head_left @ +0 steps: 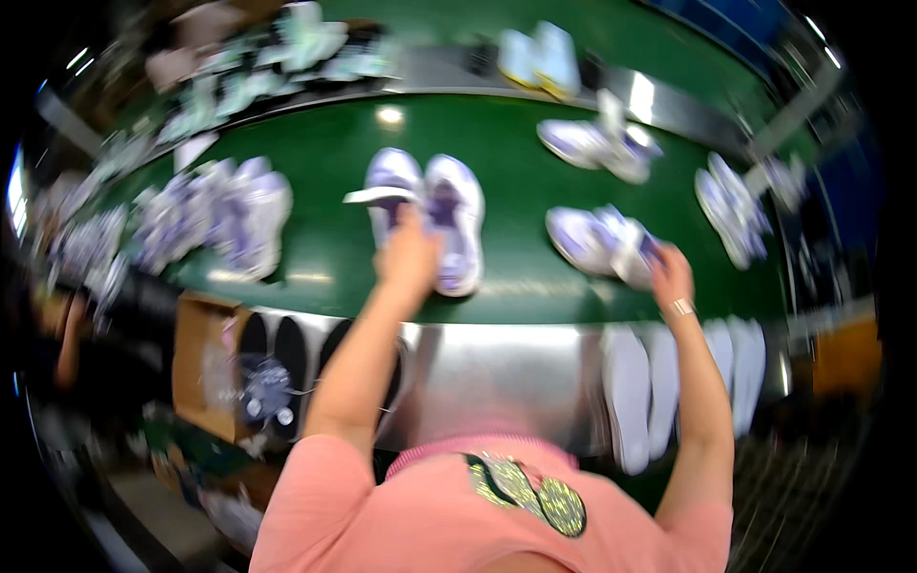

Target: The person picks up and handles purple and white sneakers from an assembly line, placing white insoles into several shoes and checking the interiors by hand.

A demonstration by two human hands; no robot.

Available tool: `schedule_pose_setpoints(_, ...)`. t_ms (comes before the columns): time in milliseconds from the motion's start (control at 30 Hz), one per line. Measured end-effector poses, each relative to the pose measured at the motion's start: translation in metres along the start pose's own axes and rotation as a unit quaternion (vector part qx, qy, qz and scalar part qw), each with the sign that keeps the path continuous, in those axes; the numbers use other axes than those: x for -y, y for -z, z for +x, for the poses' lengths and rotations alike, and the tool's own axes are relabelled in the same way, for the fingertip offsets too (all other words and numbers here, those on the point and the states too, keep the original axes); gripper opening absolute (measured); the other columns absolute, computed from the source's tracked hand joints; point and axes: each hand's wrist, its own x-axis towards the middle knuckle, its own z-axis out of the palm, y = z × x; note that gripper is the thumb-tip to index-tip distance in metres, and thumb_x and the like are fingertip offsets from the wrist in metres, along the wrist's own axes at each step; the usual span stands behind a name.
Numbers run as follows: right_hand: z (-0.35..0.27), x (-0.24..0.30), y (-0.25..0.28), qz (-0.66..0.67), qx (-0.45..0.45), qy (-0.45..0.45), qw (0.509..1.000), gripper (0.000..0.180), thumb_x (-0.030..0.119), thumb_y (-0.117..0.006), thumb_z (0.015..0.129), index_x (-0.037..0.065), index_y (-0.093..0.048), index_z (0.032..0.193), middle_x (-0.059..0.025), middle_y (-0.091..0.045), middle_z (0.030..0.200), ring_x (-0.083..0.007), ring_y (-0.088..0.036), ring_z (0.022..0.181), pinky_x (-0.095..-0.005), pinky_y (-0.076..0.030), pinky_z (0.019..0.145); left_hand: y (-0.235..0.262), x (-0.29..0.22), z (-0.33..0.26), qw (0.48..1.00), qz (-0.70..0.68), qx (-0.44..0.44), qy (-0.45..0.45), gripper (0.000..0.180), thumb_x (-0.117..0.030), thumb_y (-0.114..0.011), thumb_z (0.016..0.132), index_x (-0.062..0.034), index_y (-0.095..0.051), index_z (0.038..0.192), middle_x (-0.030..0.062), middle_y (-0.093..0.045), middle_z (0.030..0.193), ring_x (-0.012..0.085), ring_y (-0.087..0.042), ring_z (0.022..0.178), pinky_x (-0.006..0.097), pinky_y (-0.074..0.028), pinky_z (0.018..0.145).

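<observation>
On the green belt in front of me, a pair of white and lavender sneakers lies soles down, a left sneaker (pixel 393 170) and a right sneaker (pixel 461 215). My left hand (pixel 411 256) is at the opening of the left one, its fingers closed at the heel end and partly hidden. A pale flap sticks out sideways from that shoe. Farther right, my right hand (pixel 672 279) grips the end of a sneaker (pixel 630 256) that lies against its mate (pixel 578 239). Motion smears both hands somewhat.
Several similar sneakers (pixel 258 215) stand bunched at left, with more pairs (pixel 602 143) at right. White insoles (pixel 627 401) lie on the metal ledge (pixel 497 368); dark insoles (pixel 288 358) and a cardboard box (pixel 202 368) are at left. Behind the belt, a shelf (pixel 435 76) carries shoes.
</observation>
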Motion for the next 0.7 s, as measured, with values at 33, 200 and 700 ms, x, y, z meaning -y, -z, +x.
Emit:
schedule_pose_setpoints(33,0.006,-0.013,-0.001,-0.050,-0.029,-0.012,0.998,0.026,0.016,-0.050,0.075,0.004,-0.054,0.097,-0.0150,-0.053,0.092,-0.0323,-0.050,0.086,-0.0374,-0.040,0.076,0.002,-0.008,0.003,0.998,-0.057,0.024,-0.008,0.038,-0.019,-0.050,0.075,-0.0013,-0.040,0.107,0.0223,-0.056,0.081,0.0374,-0.055,0.073,0.046,-0.043,0.064)
schedule_pose_setpoints(200,0.026,-0.077,-0.020,-0.208,0.037,-0.007,0.977,0.045,0.011,-0.063,0.063,0.008,-0.050,0.105,-0.0152,-0.044,0.115,-0.0325,-0.042,0.105,-0.0377,-0.036,0.088,-0.083,-0.021,-0.057,0.969,-0.157,0.104,-0.157,0.032,-0.012,-0.052,0.068,-0.0008,-0.050,0.098,0.0179,-0.052,0.086,0.0339,-0.050,0.077,0.042,-0.041,0.067)
schedule_pose_setpoints(700,0.225,-0.100,-0.118,0.033,0.060,-0.043,0.997,0.061,0.010,-0.047,0.070,0.005,-0.025,0.127,-0.0146,-0.030,0.129,-0.0271,-0.029,0.118,-0.0356,-0.024,0.096,-0.165,0.011,-0.130,0.942,-0.002,0.058,-0.331,0.039,-0.026,-0.046,0.076,-0.0025,-0.045,0.108,0.0138,-0.040,0.120,0.0235,-0.036,0.110,0.040,-0.025,0.093)
